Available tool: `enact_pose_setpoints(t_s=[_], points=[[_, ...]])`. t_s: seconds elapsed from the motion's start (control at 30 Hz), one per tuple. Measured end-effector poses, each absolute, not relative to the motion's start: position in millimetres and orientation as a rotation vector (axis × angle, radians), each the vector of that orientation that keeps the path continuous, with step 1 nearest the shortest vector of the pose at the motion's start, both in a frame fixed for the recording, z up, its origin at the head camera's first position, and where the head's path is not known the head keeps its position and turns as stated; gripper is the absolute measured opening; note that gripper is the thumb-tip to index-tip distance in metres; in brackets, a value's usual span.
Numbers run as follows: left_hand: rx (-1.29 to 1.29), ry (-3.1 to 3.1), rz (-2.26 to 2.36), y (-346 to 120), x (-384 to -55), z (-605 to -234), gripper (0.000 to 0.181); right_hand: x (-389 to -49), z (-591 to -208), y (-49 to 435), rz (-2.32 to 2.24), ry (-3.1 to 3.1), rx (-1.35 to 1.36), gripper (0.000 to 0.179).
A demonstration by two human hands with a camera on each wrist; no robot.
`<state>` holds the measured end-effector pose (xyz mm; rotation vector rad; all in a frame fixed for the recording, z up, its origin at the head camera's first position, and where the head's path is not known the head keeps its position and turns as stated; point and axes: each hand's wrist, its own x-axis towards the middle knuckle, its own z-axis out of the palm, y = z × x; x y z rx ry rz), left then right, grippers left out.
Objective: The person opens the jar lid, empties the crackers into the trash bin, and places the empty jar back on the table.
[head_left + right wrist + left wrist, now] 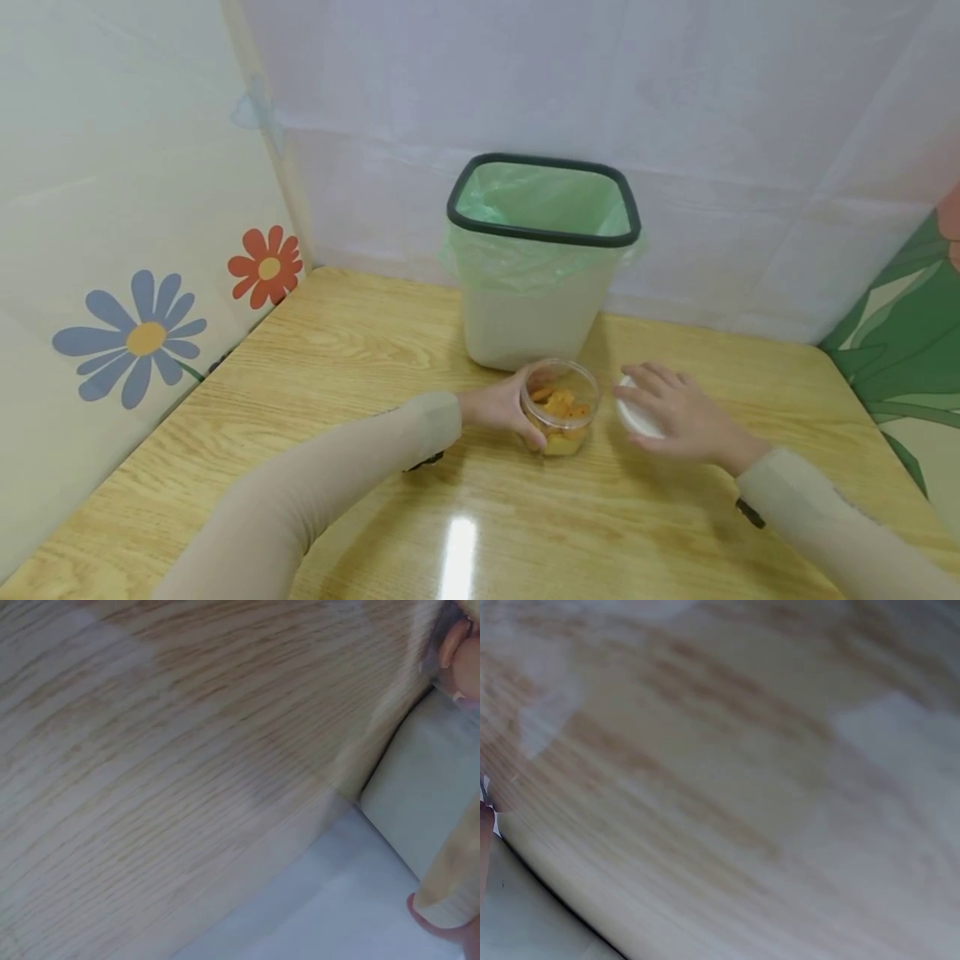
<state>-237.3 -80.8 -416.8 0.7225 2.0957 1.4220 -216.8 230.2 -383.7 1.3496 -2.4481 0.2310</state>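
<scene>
My left hand [510, 410] grips a clear plastic jar [589, 400] from its left side. Orange crackers or cookies [558, 405] fill the lower part of the jar, whose mouth is uncovered. To the right of the jar, my right hand [678, 417] holds a white round lid [637, 412] by its edge, apart from the jar. The ribbed rim of the lid [448, 913] shows at the lower right of the right wrist view, with a fingertip against it. Only a sliver of a finger [485, 844] enters the left wrist view.
A white bin [528, 312] with a dark rim and a green liner bag [517, 262] stands right behind the jar. The wood-grain table [375, 333] meets a pale cloth wall [375, 208] at the back. Flower-printed panels flank it.
</scene>
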Motion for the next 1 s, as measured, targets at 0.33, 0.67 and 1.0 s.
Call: enact_pose_setpoints(t_s=[0.33,0.67,1.0], points=[[0.724,2.114,1.404,-80,-237,-415,0.119,-210,-388,231,0.215,-2.581,1.294,0.066],[0.727,2.147,1.407,-79,-234,-415,0.121,-209,-395,229,0.198,-2.653,1.277,0.064],[0.717,2.174,1.425,-78,-234,-415,0.118,-209,-404,228,0.218,-2.729,1.287,0.066]])
